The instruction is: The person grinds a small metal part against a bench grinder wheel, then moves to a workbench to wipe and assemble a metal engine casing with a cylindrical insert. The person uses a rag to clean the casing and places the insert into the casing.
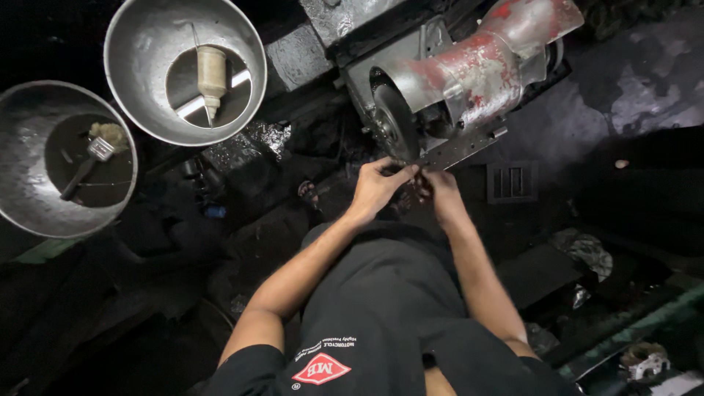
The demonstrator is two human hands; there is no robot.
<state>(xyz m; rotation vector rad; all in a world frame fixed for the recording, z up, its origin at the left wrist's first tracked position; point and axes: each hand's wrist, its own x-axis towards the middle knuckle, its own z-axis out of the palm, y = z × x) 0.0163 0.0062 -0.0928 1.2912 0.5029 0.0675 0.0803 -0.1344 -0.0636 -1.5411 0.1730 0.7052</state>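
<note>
The machine (469, 81), a grimy metal body with a worn red and silver housing and a dark round disc (394, 121) on its near face, is lying across the upper middle of the view on a black, oily floor, and it is by far the biggest thing here. Two wide steel basins are sitting to its left: the nearer-centre basin (139, 44) is holding a pale squeeze bottle (212, 77) lying with its nozzle pointing down the picture, and the far-left basin (29, 125) is holding a dirty brush (92, 155) with a dark handle in a pool of dark liquid. A small slotted grille (512, 181) is lying on the floor just right of the hands, and a pale metal part (644, 359) is showing in the bottom right corner. The left hand (378, 187) is reaching up to the lower edge of the disc, its fingers pinching closed on something small and dark there that is too dim to name. The right hand (438, 187) is meeting it just beside, fingers curled in at the same spot; what it is gripping I cannot tell. Both forearms are stretching forward from a black shirt.
</note>
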